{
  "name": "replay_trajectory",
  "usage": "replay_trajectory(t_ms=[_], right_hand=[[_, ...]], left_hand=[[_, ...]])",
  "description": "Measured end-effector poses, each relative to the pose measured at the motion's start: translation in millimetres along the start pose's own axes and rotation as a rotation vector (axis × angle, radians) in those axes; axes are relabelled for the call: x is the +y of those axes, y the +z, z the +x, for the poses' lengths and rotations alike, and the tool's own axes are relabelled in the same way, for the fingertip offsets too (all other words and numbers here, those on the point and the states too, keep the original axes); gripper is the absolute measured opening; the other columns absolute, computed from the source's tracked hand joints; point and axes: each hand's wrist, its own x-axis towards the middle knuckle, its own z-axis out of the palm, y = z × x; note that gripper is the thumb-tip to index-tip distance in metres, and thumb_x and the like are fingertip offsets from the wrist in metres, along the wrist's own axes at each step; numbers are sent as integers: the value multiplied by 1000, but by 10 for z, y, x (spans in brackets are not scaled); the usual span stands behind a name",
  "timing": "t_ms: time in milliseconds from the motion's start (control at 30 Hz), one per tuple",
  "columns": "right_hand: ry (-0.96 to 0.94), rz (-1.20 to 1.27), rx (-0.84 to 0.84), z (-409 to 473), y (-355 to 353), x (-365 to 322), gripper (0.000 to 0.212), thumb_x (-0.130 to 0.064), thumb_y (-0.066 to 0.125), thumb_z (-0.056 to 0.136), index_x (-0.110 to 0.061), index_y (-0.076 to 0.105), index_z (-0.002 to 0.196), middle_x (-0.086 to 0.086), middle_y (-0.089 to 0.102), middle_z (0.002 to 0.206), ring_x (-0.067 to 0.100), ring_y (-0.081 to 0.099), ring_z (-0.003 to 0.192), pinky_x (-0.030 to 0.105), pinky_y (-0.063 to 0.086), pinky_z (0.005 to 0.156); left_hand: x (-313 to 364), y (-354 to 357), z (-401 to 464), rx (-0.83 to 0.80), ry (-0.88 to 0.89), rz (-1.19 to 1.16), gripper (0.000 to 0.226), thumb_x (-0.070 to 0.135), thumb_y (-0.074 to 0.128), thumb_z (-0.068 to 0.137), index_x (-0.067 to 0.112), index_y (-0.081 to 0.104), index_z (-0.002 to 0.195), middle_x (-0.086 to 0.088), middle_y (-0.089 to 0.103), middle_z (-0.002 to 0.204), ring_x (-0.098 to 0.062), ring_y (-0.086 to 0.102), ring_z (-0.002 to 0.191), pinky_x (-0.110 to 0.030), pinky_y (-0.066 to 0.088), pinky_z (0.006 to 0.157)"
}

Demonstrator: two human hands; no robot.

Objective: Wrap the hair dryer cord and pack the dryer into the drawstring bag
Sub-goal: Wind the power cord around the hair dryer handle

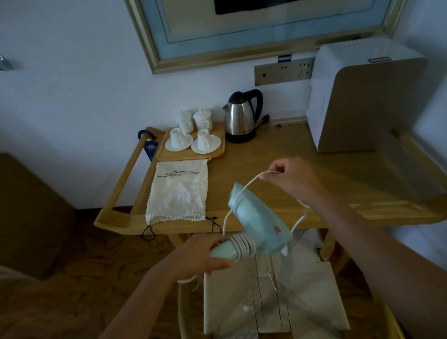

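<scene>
Left hand (203, 253) gripping dryer (256, 224) handle, nozzle up-left, right hand (287, 176) pinching cord (244, 243)

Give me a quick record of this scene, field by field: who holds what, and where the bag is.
left hand: grips the hair dryer by its handle
right hand: pinches the white cord, pulled up over the dryer
cord progress: several turns wound round the handle; a loose length hangs
drawstring bag: flat on the wooden table, dryer not yet inside
behind the bag: tray of white cups, electric kettle
</scene>
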Motion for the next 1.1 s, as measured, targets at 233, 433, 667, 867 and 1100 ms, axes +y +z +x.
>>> replay_trajectory(t_ms=[233, 433, 667, 867, 1100], right_hand=[[-53, -75, 106, 24, -15, -102, 19, -31, 67, 80, -14, 65, 72, -5, 59, 61, 4, 50, 52, 16, 37, 49], [-168, -155, 121, -181, -36, -340, 14, -28, 65, 81, -16, 64, 75, -5, 60, 65, 4, 51, 56, 14, 40, 50], [-416, -72, 149, -521, 214, -687, 20, -20, 69, 78, -9, 61, 64, -5, 52, 58, 6, 42, 50, 15, 37, 53], [-553, -204, 186, -601, 227, -585, 20, -22, 64, 77, -11, 57, 61, -9, 42, 59, 9, 40, 47, 26, 36, 45], [-473, -271, 203, -877, 358, 144, 26, -32, 48, 84, -15, 58, 67, -12, 42, 60, 3, 36, 46, 13, 30, 43]], left_hand=[[42, 10, -6, 91, 7, 66, 76, 33, 75, 74, 32, 29, 135, 3, 59, 117, -5, 64, 71, -22, 56, 61], [31, 151, 101, 276, -125, 88, 51, 34, 73, 75, 16, 55, 119, 0, 66, 104, -10, 65, 81, -30, 59, 72], [52, 89, 326, 421, -168, 205, 47, 38, 69, 78, 16, 56, 117, -4, 66, 104, -11, 57, 79, -24, 48, 67], [-20, 202, 393, 422, -167, 176, 38, 42, 67, 76, 18, 56, 103, 0, 60, 90, -15, 58, 76, -28, 48, 64], [-36, 2, 446, 422, -235, -204, 36, 46, 47, 93, 13, 59, 96, 2, 67, 65, -14, 63, 49, -25, 50, 51]])
